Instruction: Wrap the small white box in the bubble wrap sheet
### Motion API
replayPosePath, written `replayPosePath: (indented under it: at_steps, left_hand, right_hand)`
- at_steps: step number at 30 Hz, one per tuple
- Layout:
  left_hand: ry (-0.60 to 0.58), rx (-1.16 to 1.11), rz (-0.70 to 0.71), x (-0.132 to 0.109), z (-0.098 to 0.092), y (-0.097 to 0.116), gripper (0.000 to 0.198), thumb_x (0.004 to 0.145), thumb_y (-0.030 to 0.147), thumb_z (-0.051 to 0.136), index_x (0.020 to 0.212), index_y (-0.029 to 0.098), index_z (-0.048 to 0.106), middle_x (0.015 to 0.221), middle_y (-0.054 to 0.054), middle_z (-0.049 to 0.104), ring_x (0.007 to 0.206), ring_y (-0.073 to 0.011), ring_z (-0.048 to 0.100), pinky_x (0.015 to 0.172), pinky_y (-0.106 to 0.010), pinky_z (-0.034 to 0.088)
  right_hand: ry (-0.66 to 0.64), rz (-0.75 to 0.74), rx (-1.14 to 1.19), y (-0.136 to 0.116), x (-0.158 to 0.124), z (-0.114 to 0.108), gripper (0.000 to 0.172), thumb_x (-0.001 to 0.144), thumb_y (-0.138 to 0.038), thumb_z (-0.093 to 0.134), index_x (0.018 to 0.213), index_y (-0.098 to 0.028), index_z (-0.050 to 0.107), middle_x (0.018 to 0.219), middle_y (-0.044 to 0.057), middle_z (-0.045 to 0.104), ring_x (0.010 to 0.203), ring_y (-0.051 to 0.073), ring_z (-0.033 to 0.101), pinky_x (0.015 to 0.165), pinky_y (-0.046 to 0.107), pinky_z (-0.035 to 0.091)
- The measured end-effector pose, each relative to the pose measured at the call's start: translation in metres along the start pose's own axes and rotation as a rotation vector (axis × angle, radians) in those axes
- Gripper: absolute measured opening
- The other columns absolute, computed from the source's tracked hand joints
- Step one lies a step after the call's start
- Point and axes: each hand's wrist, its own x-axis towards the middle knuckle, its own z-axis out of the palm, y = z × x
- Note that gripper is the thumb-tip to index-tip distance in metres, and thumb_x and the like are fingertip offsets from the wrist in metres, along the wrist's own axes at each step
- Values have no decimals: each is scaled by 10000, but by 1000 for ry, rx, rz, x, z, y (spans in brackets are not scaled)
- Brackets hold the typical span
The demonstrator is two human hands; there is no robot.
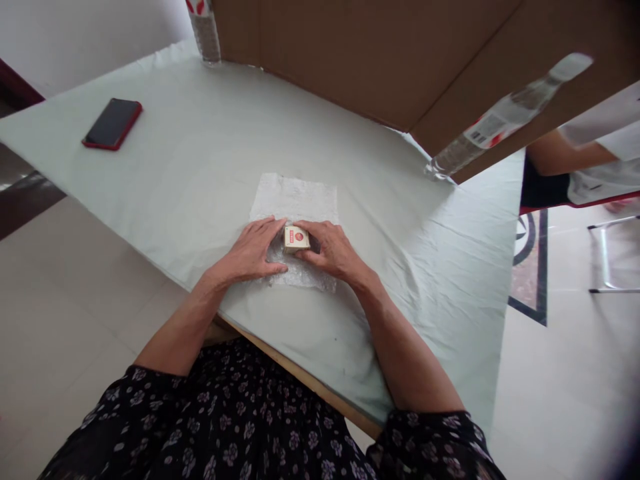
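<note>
A small cream box (297, 239) with red print on top sits on a sheet of bubble wrap (300, 193) spread over the cloth-covered table. From the right, my right hand (327, 248) holds the box, index finger at its far side and thumb at its near side. My left hand (255, 250) rests on the wrap just left of the box, thumb and fingers spread apart with nothing between them. Its fingertips come close to the box's left side; whether they touch it I cannot tell. Both hands cover parts of the wrap.
A phone (113, 124) in a red case lies at the table's left. Along the back stands a large cardboard panel (340, 60), with a clear bottle (500, 123) at its right and another bottle (206, 33) at its left. Beyond the right edge, a person's arm (570, 157) shows.
</note>
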Motion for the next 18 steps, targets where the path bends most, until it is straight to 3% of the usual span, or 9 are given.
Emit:
replayPosePath:
  at_steps: [18]
  left_hand:
    - [5,1,15,0,2,-4,977,770,474,757,1584,219,280,1612,-153,405,1529,-376,302,1244,-542,245]
  right_hand:
    - [20,1,-23,1,-1,4,550,860,-376,681,1396,-289,591,1363,53,691,1144,312,622,962,463,435]
